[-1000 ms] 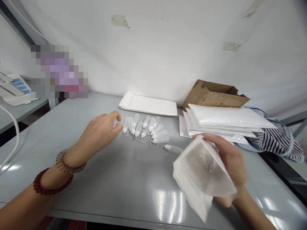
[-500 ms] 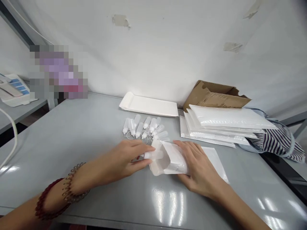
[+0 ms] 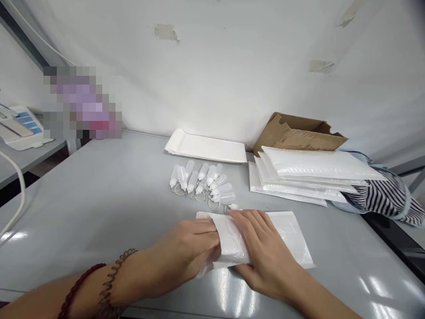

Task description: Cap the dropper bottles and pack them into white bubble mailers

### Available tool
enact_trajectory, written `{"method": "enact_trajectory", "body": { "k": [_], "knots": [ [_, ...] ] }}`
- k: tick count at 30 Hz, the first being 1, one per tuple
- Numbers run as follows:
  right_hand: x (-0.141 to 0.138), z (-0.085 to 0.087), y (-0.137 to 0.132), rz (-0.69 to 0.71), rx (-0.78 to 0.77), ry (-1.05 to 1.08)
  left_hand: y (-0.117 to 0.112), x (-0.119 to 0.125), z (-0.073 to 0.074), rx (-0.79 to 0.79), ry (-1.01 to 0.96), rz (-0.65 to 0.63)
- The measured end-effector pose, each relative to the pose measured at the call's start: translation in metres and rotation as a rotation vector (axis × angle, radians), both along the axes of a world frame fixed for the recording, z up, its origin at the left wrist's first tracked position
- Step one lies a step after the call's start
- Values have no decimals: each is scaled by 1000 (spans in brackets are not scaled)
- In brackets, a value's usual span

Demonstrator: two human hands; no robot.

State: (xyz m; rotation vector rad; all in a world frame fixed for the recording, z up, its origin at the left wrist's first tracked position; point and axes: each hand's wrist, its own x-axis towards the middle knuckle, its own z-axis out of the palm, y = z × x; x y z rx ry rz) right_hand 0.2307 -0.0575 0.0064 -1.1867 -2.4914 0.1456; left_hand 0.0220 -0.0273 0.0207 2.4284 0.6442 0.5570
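A white padded mailer bag [image 3: 288, 232] lies flat on the grey table [image 3: 109, 195] in front of me. My left hand [image 3: 191, 252] is closed on its open left end, fingers curled over the flap. Beside it, my right hand [image 3: 262, 252] lies flat on the bag with fingers stretched out, pressing it down. A cluster of several small translucent dropper bottles [image 3: 202, 179] with ring caps lies just beyond the bag. Any bottle inside the bag is hidden.
A flat stack of white envelopes [image 3: 207, 146] lies at the back. To the right sit a pile of white padded mailers [image 3: 308, 170], a brown cardboard box [image 3: 295, 130] and a striped cloth [image 3: 387, 197]. A device [image 3: 20, 126] rests on a side table at far left.
My left hand took a bottle from the cluster and brought it into the bag's mouth. My right hand lowered the bag onto the table; both hands now press it flat.
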Motion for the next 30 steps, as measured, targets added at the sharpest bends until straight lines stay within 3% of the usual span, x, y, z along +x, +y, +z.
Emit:
{"method": "enact_trajectory", "body": {
  "k": [4,11,15,21,24,26,30],
  "knots": [
    [-4,0,-5,25,-14,-18,-1,1,-12,44,-125,59],
    [-8,0,-7,45,-36,-33,-8,2,-28,194,-96,20],
    [-7,-2,-6,22,-53,-52,-5,3,-20,81,-36,16],
    [-7,-2,-7,34,-18,-33,-3,5,2,-231,31,-62],
    [-5,-1,-6,25,-3,-38,2,3,5,-248,6,-90],
    [-1,0,-3,-1,17,-39,8,-2,5,-196,-92,39],
    [9,6,6,-81,39,-16,21,-12,6,-164,-202,487]
  ]
}}
